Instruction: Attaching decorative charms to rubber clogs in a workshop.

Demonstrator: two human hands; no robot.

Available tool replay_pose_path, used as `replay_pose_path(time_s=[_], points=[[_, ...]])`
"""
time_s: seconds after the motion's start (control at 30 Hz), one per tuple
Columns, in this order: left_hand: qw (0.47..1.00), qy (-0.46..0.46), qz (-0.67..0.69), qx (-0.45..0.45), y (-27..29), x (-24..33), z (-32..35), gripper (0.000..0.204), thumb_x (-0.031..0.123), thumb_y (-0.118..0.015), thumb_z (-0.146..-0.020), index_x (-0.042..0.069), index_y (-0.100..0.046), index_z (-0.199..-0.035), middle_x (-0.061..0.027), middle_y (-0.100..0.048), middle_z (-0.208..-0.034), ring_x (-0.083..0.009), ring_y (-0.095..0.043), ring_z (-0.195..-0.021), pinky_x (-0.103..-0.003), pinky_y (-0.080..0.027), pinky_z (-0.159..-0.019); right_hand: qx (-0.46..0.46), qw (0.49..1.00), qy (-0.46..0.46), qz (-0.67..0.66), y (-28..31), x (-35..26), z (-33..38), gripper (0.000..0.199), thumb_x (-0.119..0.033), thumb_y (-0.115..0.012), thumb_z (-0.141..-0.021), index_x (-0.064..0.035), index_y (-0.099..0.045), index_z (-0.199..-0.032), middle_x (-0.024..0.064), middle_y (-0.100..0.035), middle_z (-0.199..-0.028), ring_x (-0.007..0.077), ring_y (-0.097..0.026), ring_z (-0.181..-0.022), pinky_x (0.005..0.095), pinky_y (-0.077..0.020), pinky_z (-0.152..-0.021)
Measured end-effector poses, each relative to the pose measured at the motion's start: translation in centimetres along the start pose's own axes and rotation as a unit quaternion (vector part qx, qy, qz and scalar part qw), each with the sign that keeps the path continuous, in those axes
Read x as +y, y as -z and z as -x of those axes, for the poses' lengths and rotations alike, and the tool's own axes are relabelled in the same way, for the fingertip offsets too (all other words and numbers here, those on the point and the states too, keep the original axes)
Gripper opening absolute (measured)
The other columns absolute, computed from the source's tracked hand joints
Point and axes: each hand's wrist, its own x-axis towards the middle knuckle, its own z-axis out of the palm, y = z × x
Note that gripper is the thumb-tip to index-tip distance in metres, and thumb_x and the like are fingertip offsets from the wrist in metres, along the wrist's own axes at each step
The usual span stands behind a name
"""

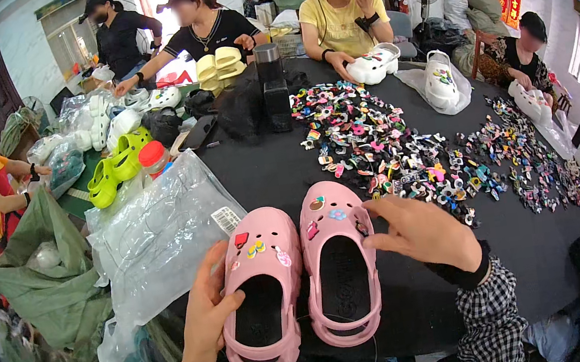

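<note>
Two pink clogs stand side by side at the near edge of the black table, toes pointing away from me. My left hand [208, 310] grips the outer side of the left pink clog [265, 228], thumb over its rim. That clog carries a red charm, yellow flip-flop charms and a pale pink one. On the right pink clog [333, 229] are a brown round charm, a blue flower, a pink charm and a dark one at the side. My right hand [425, 233] pinches this clog's right side beside the dark charm, whose edge the fingers partly hide.
A wide pile of colourful shoe charms [380, 140] spreads across the table's right half. Clear plastic bags [159, 242] and lime-green clogs [127, 155] lie left. A dark cylinder [272, 73] stands mid-table. Several co-workers sit or stand around, some handling white clogs [374, 65].
</note>
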Motion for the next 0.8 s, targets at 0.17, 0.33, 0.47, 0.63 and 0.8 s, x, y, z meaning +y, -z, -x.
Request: replay_pose_path(time_s=[0.17,0.33,0.47,0.63,0.8], points=[[0.993,-0.05,-0.104,0.001,0.5,-0.5,-1.8,0.072,-0.013,-0.053,-0.077,0.003,-0.034,-0.145,-0.0152,-0.036,-0.148,-0.0253,-0.037,-0.137,-0.036,-0.031,-0.112,0.01,0.999,0.038,-0.004,-0.4,-0.7,0.1,0.076,-0.052,-0.065,-0.085,0.0007,-0.041,-0.135,0.0241,-0.055,-0.122,0.0402,-0.063,-0.097,0.0447,-0.0545,-0.078],[0.906,-0.178,-0.378,0.065,-0.2,-0.9,-1.1,0.053,0.0,-0.065,-0.079,0.002,-0.052,-0.131,-0.0181,-0.042,-0.142,-0.0321,-0.042,-0.133,-0.041,-0.033,-0.109,0.019,0.994,0.107,0.004,-1.8,-0.5,0.5,0.087,-0.052,-0.07,-0.081,0.0042,-0.036,-0.138,0.0281,-0.042,-0.135,0.0431,-0.063,-0.095,0.0445,-0.0559,-0.076],[0.798,-0.269,-0.539,0.009,-2.6,1.8,1.7,0.053,0.006,-0.071,-0.074,0.003,-0.058,-0.125,-0.0194,-0.049,-0.134,-0.0348,-0.047,-0.126,-0.042,-0.039,-0.104,-0.039,0.992,0.118,-0.039,-0.9,0.8,-0.1,0.088,-0.048,-0.071,-0.082,0.0041,-0.031,-0.141,0.0306,-0.036,-0.138,0.0436,-0.063,-0.095,0.0442,-0.0539,-0.084],[0.688,-0.297,-0.643,-0.158,-5.4,1.6,3.0,0.063,0.028,-0.075,-0.073,0.013,-0.056,-0.131,-0.0063,-0.055,-0.133,-0.0288,-0.056,-0.113,-0.037,-0.043,-0.099,-0.086,0.978,0.134,-0.135,-0.3,2.1,-0.4,0.085,-0.043,-0.073,-0.082,0.0031,-0.031,-0.141,0.0274,-0.035,-0.138,0.0407,-0.062,-0.098,0.0422,-0.0518,-0.088],[0.738,-0.277,-0.585,-0.19,-4.7,1.8,3.5,0.047,0.016,-0.069,-0.082,0.007,-0.059,-0.127,-0.018,-0.053,-0.134,-0.032,-0.049,-0.127,-0.045,-0.037,-0.105,-0.065,0.981,0.147,-0.106,-0.3,1.6,-0.6,0.08,-0.041,-0.073,-0.082,0.0032,-0.035,-0.137,0.0246,-0.04,-0.132,0.0403,-0.061,-0.1,0.0423,-0.0508,-0.087]])
